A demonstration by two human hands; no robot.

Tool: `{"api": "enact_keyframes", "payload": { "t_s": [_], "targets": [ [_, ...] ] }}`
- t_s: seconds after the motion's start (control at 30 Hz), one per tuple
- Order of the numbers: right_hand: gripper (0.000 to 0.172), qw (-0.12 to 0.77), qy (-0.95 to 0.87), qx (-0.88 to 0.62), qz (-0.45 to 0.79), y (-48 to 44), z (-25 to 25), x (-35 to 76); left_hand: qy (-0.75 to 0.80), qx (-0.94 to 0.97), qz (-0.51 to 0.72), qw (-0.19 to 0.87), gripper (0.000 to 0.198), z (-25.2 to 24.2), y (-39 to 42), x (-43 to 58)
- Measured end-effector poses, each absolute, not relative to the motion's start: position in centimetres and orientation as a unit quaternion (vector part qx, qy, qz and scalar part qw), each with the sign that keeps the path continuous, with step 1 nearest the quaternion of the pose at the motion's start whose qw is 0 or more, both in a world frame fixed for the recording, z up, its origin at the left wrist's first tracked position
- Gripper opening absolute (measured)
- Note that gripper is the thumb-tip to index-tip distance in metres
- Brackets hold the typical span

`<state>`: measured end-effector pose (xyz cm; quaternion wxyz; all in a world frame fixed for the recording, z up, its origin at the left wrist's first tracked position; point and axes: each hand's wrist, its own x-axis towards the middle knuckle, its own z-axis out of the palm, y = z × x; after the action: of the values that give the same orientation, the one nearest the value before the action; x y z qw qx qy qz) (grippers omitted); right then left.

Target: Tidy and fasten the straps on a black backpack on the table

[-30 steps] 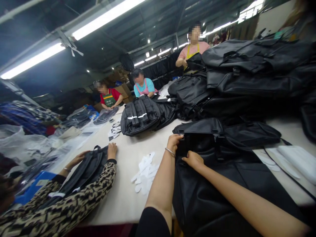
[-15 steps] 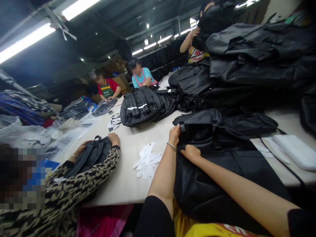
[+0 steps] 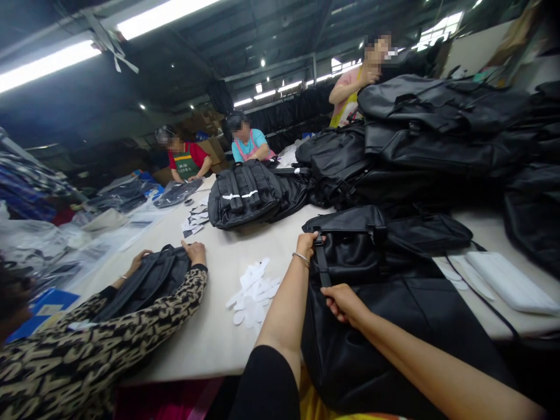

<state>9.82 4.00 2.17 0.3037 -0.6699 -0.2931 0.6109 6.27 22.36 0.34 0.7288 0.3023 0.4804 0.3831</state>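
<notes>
A large black backpack (image 3: 385,326) lies on the table right in front of me, its flap toward the far side. My left hand (image 3: 307,244), with a bracelet at the wrist, is closed on the black buckle (image 3: 319,238) at the flap's left corner. Below it, my right hand (image 3: 343,302) pinches the lower end of a black strap (image 3: 322,265), which runs taut down from the buckle. A second strap and buckle on the flap's right side hang free of my hands.
White paper pieces (image 3: 251,291) lie left of the backpack. More black backpacks (image 3: 437,122) are piled at the back right; a white padded packet (image 3: 514,280) lies at right. A co-worker in a patterned sleeve (image 3: 175,309) handles a dark bag at left. Several other people work behind.
My right hand has moved down and away from my left, drawing the strap out straight below the buckle. My left hand stays at the buckle. The person at the back has lowered a black bag.
</notes>
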Motion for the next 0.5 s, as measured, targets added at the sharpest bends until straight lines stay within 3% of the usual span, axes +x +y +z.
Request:
{"api": "enact_keyframes", "payload": {
  "t_s": [0.2,0.5],
  "targets": [
    [0.030,0.373,-0.280,-0.656,0.593,1.5,4.1,9.7,0.511,0.229,0.417,0.716,0.023,0.0,22.5,7.8],
    [0.029,0.375,-0.256,-0.635,0.624,-1.6,5.7,9.4,0.532,0.175,0.416,0.717,0.028,-0.3,22.4,7.8]
  ]
}}
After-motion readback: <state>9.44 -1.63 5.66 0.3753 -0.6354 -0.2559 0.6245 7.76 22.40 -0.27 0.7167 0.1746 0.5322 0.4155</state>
